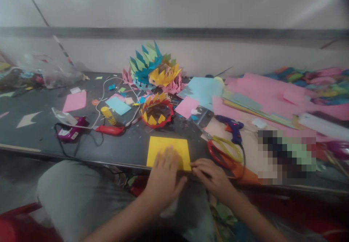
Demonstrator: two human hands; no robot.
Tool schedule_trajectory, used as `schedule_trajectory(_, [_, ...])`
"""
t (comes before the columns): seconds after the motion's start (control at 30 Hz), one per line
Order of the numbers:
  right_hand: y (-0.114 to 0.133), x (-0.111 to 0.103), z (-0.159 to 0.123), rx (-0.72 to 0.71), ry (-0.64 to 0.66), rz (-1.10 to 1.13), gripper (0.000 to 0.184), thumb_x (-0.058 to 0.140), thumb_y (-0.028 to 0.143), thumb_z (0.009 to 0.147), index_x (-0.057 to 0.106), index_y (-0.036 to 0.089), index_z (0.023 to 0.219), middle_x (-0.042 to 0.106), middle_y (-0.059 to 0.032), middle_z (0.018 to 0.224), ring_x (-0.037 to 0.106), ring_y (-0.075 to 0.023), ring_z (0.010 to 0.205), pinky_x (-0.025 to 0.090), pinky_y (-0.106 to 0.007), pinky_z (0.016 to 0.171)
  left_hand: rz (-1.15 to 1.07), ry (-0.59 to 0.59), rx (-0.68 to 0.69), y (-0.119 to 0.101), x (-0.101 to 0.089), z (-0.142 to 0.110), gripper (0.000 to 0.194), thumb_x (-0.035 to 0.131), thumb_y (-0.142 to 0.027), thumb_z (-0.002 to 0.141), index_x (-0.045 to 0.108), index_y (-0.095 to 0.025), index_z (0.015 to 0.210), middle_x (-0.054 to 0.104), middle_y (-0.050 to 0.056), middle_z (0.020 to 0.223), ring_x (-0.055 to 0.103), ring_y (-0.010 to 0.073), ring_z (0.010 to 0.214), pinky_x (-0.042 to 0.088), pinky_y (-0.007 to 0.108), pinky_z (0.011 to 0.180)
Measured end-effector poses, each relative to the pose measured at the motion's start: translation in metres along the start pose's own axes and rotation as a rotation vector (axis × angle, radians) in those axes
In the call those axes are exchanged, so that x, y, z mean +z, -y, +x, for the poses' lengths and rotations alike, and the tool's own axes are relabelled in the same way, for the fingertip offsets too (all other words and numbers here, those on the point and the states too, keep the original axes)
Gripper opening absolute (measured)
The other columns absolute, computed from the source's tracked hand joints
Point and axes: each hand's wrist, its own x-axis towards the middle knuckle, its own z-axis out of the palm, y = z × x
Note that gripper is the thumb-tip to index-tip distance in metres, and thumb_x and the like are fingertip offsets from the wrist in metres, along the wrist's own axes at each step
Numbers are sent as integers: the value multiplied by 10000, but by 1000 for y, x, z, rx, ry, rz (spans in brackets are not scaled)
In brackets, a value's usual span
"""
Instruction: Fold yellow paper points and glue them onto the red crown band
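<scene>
A yellow sheet of paper lies at the table's front edge. My left hand rests flat on it, fingers stretched out and pointing away from me. At the sheet's lower right corner, the fingers of my right hand are drawn together in a pinch on the paper. Just right of that hand are scissors with red and yellow-green handles. Behind the sheet sits a ring of folded red and yellow paper points.
Multicoloured folded-paper rings are piled near the wall. A blue glue gun and pink paper sheets lie to the right. Leftward are a yellow glue stick, a red-handled corded tool and a purple device.
</scene>
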Motion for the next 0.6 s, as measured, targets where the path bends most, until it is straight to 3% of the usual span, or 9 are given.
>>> schedule_trajectory(0.03, [0, -1, 1, 34, 4, 32, 310, 437, 315, 904, 626, 203, 685, 712, -62, 787, 652, -173, 784, 511, -297, 715, -26, 71, 80, -2, 2, -2, 563, 464, -472, 866, 431, -129, 1311, 424, 164, 1395, 352, 307, 1313, 269, 512, 1067])
schedule_trajectory(0.07, [1, -1, 2, 61, 13, 61, 324, 436, 319, 905, 614, 203, 660, 712, -61, 781, 654, -169, 781, 512, -285, 708, -101, 184, 244, -5, 3, -5, 537, 478, -496, 856, 470, -165, 1279, 477, 124, 1362, 411, 276, 1279, 307, 458, 1061])
schedule_trajectory(0.13, [1, -1, 3, 85, 29, 94, 338, 435, 322, 904, 604, 201, 637, 713, -61, 788, 657, -166, 787, 512, -270, 702, -300, 380, 534, -12, 4, -9, 371, 458, -470, 881, 570, -240, 1150, 637, 20, 1177, 576, 171, 1106, 418, 281, 967])
schedule_trajectory(0.17, [1, -2, 3, 87, 30, 93, 336, 438, 322, 903, 608, 200, 640, 715, -62, 799, 658, -167, 796, 512, -269, 708, -373, 418, 594, -13, 2, -10, 308, 437, -431, 903, 597, -251, 1095, 683, -12, 1071, 622, 131, 1008, 449, 217, 896])
schedule_trajectory(0.23, [1, -1, 2, 71, 21, 69, 326, 443, 325, 901, 622, 200, 658, 715, -61, 804, 656, -170, 798, 511, -275, 714, -372, 308, 485, -9, -6, -5, 286, 444, -386, 903, 605, -215, 1065, 699, 11, 1006, 640, 142, 951, 467, 228, 859])
schedule_trajectory(0.33, [4, -2, 2, 48, -3, 30, 315, 433, 311, 905, 628, 203, 683, 705, -49, 770, 646, -166, 751, 510, -285, 689, -159, -1, 112, 16, -17, 12, 306, 444, -334, 903, 577, -190, 1139, 618, 63, 1203, 539, 200, 1149, 399, 346, 997])
schedule_trajectory(0.37, [6, -2, 3, 50, 0, 16, 313, 428, 302, 907, 624, 204, 683, 697, -44, 751, 639, -163, 728, 510, -287, 675, -62, -56, 26, 27, -18, 17, 357, 424, -335, 910, 540, -159, 1198, 560, 93, 1282, 467, 224, 1231, 360, 388, 1036])
schedule_trajectory(0.5, [12, 4, 16, 67, 8, -114, 288, 419, 280, 905, 618, 202, 712, 682, -50, 737, 629, -174, 717, 520, -311, 667, 213, -67, -81, 58, -6, 28, 603, 390, -464, 902, 354, -75, 1362, 359, 150, 1438, 308, 258, 1344, 291, 462, 1082])
schedule_trajectory(0.6, [13, 20, 35, 40, -54, -240, 304, 378, 272, 910, 636, 153, 1018, 687, -122, 1025, 620, -220, 984, 507, -379, 847, 269, -59, -81, 62, 3, 28, 648, 339, -502, 905, 302, -76, 1393, 325, 135, 1457, 287, 252, 1354, 260, 455, 1098])
